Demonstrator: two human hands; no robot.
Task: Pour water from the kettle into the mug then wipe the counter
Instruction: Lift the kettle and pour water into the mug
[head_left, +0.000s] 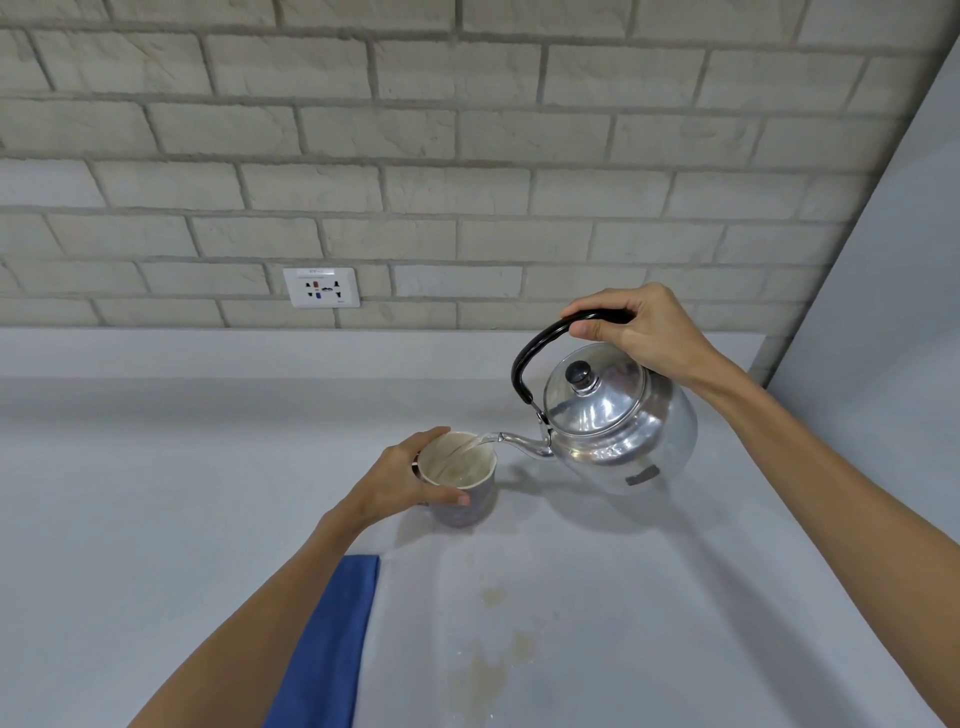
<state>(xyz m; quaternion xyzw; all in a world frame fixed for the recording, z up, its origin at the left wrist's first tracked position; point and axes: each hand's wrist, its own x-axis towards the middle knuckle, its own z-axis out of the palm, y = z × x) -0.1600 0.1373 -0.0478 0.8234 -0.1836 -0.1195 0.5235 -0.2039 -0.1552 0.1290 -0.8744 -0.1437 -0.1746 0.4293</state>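
A shiny metal kettle with a black handle hangs tilted above the grey counter, its spout pointing left over the mug. My right hand grips the handle from above. Water runs from the spout into a pale mug that stands on the counter. My left hand wraps around the mug's left side. A blue cloth lies flat on the counter under my left forearm, partly hidden by it.
Brownish stains mark the counter in front of the mug. A wall socket sits low on the brick wall behind. A plain wall closes the counter on the right.
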